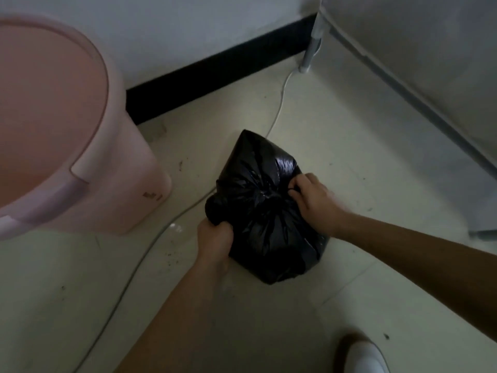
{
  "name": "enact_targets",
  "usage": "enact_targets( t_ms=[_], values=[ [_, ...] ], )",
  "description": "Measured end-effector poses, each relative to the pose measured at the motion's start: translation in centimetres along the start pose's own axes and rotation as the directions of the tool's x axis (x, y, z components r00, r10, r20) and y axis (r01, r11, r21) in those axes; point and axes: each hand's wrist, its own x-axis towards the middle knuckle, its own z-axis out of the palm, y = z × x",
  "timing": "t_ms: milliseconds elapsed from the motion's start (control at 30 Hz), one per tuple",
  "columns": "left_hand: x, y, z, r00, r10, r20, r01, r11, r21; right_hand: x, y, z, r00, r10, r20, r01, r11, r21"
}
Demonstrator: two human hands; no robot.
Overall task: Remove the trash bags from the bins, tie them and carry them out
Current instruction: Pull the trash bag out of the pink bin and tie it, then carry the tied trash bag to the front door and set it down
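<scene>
Bag down on the floor beside the pink bin, left hand fisted on a twisted ear, right hand pinching the opposite gather, film between the grips bunched tight, apparently for knotting.

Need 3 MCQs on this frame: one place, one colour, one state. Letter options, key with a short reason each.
1. Where is the trash bag?
A. inside the bin
B. on the floor beside the bin
C. on a shelf

2. What colour is the bin?
A. pink
B. green
C. black

3. What is the state of the left hand?
A. open in the air
B. resting flat on the floor
C. closed on a bunch of the bag's plastic

Key:
1 B, the bag sits on the tiles right of the bin.
2 A, its rim and wall are pink.
3 C, the fingers wrap black plastic; the right hand pinches the bag's gathered top.
</scene>
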Motion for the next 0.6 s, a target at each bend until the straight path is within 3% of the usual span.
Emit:
enact_targets(
  t_ms=[167,267,433,600],
  values=[
    [-5.7,1.3,-2.0,0.998,-0.029,-0.054,0.031,0.999,0.036,-4.0,-4.1,-0.9,0.999,0.007,-0.037,-0.002,0.991,0.132],
    [-10.3,6.2,-2.5,0.997,0.057,-0.045,-0.057,0.998,0.0,-5.8,-8.1,-4.4,0.994,0.057,-0.092,-0.033,0.971,0.235],
    [-18.9,17.6,-3.6,0.967,0.254,-0.015,-0.25,0.961,0.122,-9.2,-16.9,-15.2,0.963,0.09,-0.253,0.006,0.934,0.357],
    [-31.1,31.9,-4.2,0.92,0.386,0.074,-0.392,0.913,0.112,-13.6,-26.6,-29.7,0.951,0.065,-0.302,0.058,0.922,0.382]
  ],
)
